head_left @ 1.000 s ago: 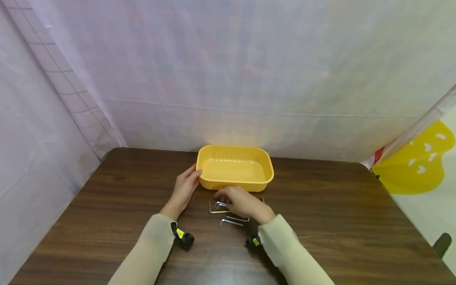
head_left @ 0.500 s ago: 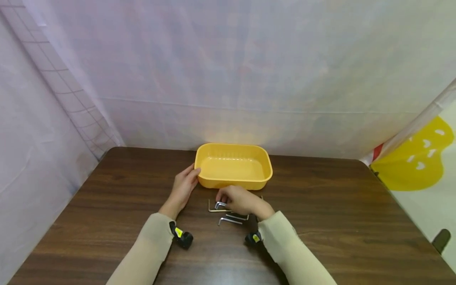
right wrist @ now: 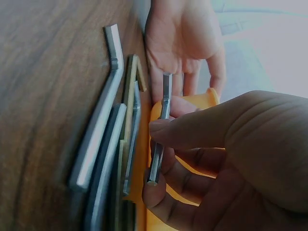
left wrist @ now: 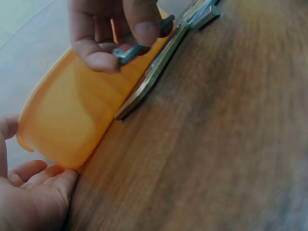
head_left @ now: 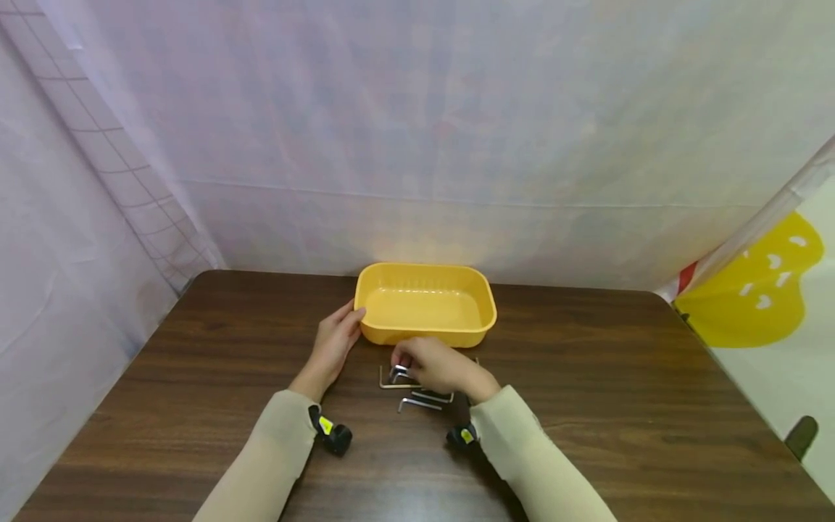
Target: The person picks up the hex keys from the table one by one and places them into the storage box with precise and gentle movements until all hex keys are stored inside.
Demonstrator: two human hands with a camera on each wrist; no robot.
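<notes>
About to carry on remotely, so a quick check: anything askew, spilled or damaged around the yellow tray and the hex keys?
Nothing stands out. The yellow tray sits flat and holds nothing, with the left hand against its end. The right hand pinches one hex key; the other hex keys lie loose on the table.

You work at a dark wooden table (head_left: 587, 406). On it sits a yellow tub (head_left: 425, 332) toward the far edge, with loose hex keys (head_left: 417, 403) lying just in front of it.
</notes>
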